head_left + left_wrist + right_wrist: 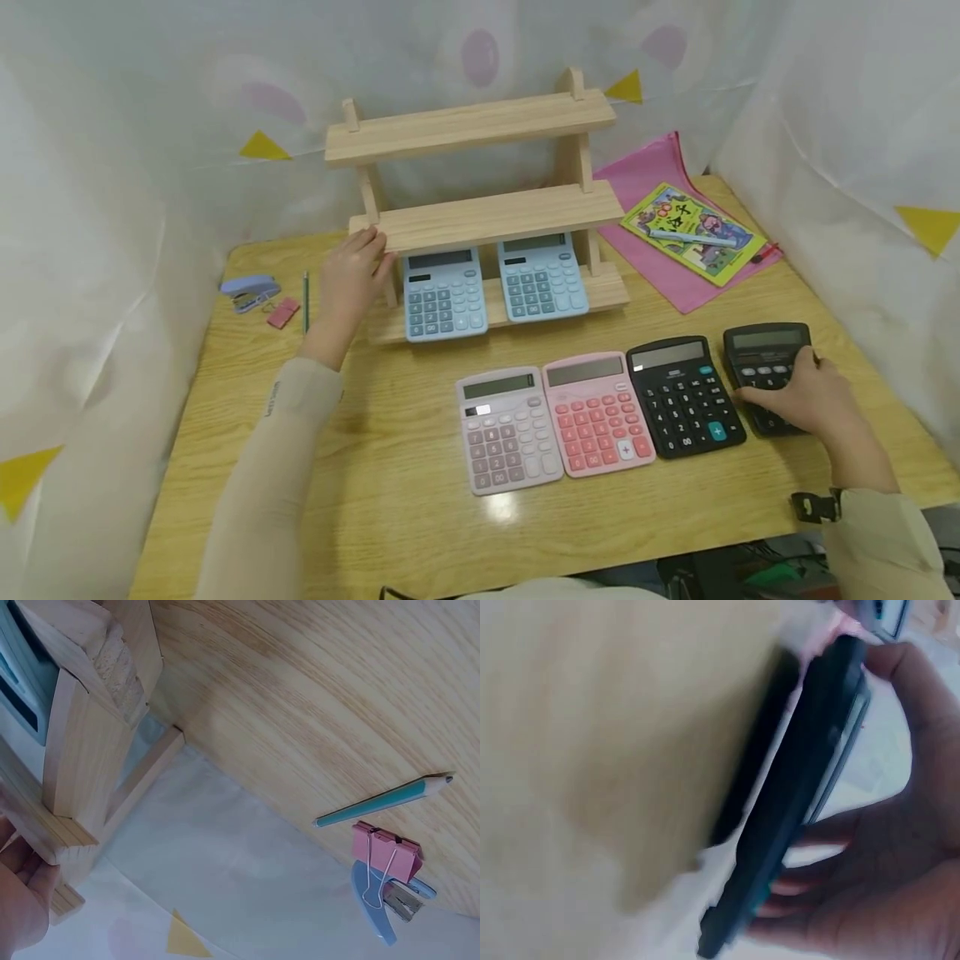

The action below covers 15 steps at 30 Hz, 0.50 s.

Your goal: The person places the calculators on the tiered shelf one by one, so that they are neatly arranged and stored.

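Observation:
My left hand (352, 271) grips the left end of the middle board of a small wooden shelf (495, 218); the left wrist view shows the fingers curled at the board's end. My right hand (806, 396) holds a black calculator (765, 337) at the right end of a row, thumb on one long side and fingers on the other. Left of it lie another black calculator (678, 400), a pink calculator (600, 412) and a pale lilac calculator (510, 429). On the lowest board lean two blue calculators (444, 296), their tops partly hidden under the middle board.
A lilac stapler (251, 290), a pink binder clip (283, 312) and a green pencil (305, 302) lie left of the shelf. Behind on the right, a bright booklet (693, 233) with a pen (692, 239) on it rests on a pink pouch (660, 279). Pale curtains surround the table.

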Available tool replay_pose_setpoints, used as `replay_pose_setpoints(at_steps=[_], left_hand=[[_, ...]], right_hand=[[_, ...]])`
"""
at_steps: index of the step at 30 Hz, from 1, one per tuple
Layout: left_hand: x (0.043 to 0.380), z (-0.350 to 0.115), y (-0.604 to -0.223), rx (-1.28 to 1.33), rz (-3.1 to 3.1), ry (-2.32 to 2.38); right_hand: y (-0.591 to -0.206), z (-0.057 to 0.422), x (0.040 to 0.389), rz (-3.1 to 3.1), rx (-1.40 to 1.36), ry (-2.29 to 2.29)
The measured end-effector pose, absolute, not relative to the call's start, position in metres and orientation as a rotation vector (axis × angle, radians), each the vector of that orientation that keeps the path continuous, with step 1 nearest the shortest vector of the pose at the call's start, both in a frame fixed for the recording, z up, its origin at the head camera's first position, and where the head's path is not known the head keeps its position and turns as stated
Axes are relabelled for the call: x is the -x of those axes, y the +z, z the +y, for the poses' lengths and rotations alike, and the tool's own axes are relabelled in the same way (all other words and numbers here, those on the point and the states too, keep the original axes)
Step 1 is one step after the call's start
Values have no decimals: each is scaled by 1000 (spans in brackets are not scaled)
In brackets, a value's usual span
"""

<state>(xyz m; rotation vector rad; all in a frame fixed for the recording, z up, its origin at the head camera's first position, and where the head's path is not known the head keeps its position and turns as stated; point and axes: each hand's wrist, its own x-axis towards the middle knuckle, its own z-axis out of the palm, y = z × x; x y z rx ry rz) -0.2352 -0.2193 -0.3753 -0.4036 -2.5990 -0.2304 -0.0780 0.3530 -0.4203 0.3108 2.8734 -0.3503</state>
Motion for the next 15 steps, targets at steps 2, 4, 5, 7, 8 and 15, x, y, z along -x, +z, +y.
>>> replay_pose_setpoints(at_steps=[2,4,5,7,8,15], left_hand=[[234,-219,-376,391,-2615,-237],[233,-220,-376,368,-2631,-242],[233,-220,-377,356,-2637,-244],[232,-221,-377,348,-2628,-250],[232,-221,-376,348,-2622,-256],[234,-220,-375,348,-2597,-257]], right_hand=[[-413,350,85,2936,-338,-343],[-399,340,97,3015,-301,-414],[-389,331,104,3051,-253,-459],[-364,303,122,3093,-129,-562],[-351,286,132,3099,-49,-602],[-297,135,206,2991,432,-512]])
